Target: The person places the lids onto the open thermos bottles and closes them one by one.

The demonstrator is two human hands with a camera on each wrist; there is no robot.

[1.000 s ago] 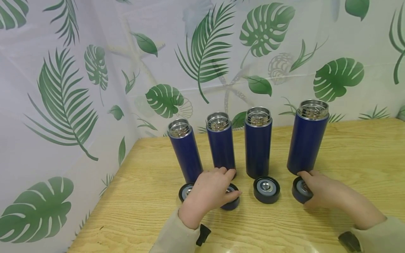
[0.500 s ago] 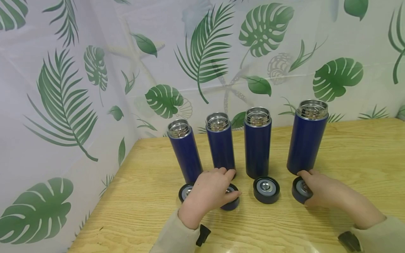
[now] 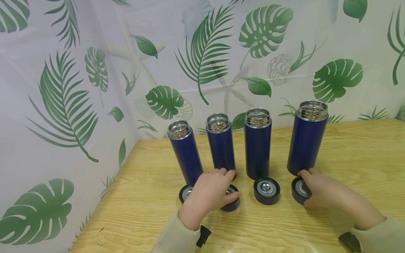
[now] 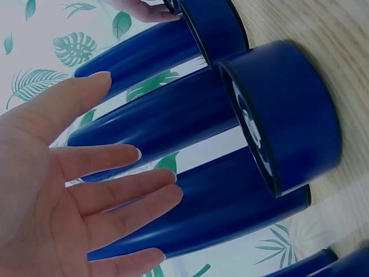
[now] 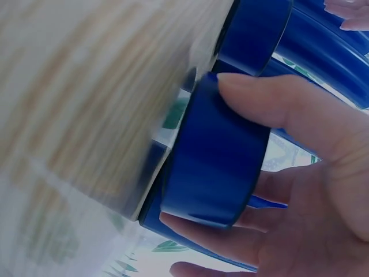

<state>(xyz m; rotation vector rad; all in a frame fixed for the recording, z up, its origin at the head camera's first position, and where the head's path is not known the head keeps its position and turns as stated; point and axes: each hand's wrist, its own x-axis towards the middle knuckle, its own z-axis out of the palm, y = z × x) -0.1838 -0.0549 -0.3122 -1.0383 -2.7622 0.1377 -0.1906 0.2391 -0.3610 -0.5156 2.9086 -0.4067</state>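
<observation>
Four navy steel bottles stand upright and uncapped in a row; the rightmost bottle is beside my right hand. That hand pinches the rightmost lid at the table, thumb on one side and fingers on the other, as the right wrist view shows on the blue lid. My left hand hovers over the second lid and partly hides the leftmost lid. In the left wrist view its fingers are spread, apart from a lid. The third lid lies untouched, steel inner face up.
The second bottle and third bottle stand between the leftmost bottle and the rightmost one. A wood-grain table carries everything. Behind it hangs a leaf-print cloth, close to the bottles.
</observation>
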